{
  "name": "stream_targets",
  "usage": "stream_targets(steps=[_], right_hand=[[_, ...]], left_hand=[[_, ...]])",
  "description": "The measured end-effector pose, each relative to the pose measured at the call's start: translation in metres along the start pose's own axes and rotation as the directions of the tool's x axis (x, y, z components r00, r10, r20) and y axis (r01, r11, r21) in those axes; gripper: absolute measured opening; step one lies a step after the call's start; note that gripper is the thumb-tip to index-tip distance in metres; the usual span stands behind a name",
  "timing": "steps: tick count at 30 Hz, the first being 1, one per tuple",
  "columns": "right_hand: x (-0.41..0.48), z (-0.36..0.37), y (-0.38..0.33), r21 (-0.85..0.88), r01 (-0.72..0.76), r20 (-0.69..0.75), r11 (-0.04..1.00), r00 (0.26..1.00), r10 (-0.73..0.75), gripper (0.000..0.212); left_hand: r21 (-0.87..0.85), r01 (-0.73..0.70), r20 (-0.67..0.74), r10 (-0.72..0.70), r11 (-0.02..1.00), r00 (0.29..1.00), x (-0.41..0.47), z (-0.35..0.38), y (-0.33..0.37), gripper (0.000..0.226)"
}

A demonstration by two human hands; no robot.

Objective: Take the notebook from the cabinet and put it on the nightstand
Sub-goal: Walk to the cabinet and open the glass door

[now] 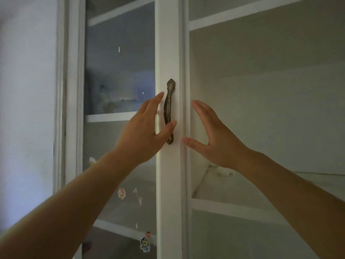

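A white cabinet (169, 184) with glass doors fills the view. A dark bronze handle (169, 101) runs up the white door frame in the middle. My left hand (143, 131) is at the handle with its fingers spread; the thumb lies across the handle's lower part and the fingertips reach past its left side. My right hand (214, 135) hovers open just right of the frame, palm facing left, holding nothing. No notebook can be made out; the shelves on the right look bare, and the left glass shows only blurred reflections.
Several small cartoon stickers (121, 193) are stuck on the left glass pane. White shelves (233, 204) cross the right-hand compartment. A plain pale wall (26, 109) lies left of the cabinet.
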State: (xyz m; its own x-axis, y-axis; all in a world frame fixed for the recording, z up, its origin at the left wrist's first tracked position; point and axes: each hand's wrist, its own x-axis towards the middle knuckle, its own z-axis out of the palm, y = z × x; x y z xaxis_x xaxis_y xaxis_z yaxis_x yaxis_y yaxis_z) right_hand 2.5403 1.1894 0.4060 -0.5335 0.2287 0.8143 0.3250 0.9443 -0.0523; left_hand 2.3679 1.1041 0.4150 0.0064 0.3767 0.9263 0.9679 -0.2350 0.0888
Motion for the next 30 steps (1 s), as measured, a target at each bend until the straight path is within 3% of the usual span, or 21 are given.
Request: stream_targets(steps=[13, 20, 30], right_hand=[[0.012, 0.016, 0.036, 0.285, 0.052, 0.043, 0.957, 0.997, -0.067, 0.087], [0.014, 0.018, 0.040, 0.294, 0.063, 0.077, 0.954, 0.993, -0.090, 0.085], [0.011, 0.020, 0.040, 0.316, 0.079, 0.053, 0.946, 0.993, -0.101, 0.081]], left_hand=[[0.151, 0.027, -0.046, -0.020, 0.988, 0.999, 0.006, 0.005, 0.019, 0.068], [0.049, 0.072, -0.069, -0.069, 0.996, 0.995, 0.006, 0.011, 0.019, 0.064], [0.053, 0.116, -0.091, -0.111, 0.992, 0.990, 0.003, 0.014, 0.024, 0.061]])
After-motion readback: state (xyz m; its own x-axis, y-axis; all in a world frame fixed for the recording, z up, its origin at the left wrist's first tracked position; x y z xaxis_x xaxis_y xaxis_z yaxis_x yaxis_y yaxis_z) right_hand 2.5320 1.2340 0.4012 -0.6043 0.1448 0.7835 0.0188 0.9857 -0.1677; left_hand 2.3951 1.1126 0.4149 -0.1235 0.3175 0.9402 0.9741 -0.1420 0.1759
